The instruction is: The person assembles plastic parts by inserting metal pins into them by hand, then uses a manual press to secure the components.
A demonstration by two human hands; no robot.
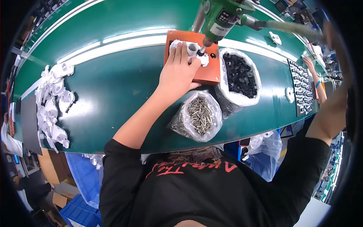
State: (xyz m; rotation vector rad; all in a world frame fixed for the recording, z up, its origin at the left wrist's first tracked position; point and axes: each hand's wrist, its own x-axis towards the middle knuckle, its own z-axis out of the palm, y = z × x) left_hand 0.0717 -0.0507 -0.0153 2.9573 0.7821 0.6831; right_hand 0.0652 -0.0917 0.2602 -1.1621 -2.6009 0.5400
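Observation:
My left hand (177, 72) holds a white plastic housing (204, 59) down on an orange fixture block (208, 75), its fingers laid over the part's left side. A short round tube stands up from the housing. The tip of a green press (219, 22) comes down onto a small black piece (200, 53) beside that tube. At the right rim my right hand (332, 39), blurred and partly dark, is closed round the end of the press lever (291, 30). Near my left wrist stand a clear bag of metal pins (200, 115) and a bag of black plastic pieces (239, 75).
Several white housings (53, 106) lie heaped on the green table (109, 90) at the left. A dark tray (301, 89) of small parts lies at the right, with a round white part (289, 94) beside it. Another person's hand (309, 63) reaches in near that tray.

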